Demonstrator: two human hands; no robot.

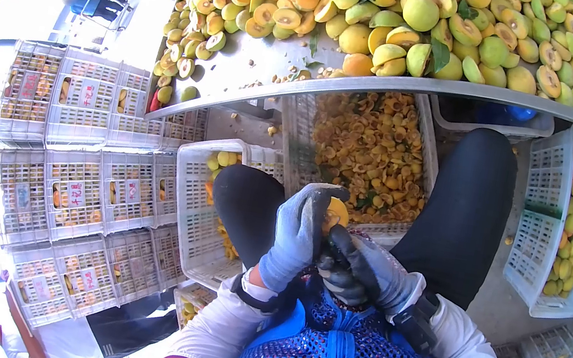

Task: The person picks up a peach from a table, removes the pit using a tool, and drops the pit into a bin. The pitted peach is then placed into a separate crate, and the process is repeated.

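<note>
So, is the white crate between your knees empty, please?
No, the crate is heaped with orange fruit halves, just beyond the yellow fruit held in the left hand.

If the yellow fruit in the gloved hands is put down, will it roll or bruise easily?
It probably rolls: the fruit looks round. It seems light, since the left hand wraps round most of it. It may be soft, as many like it on the table lie split in halves.
</note>
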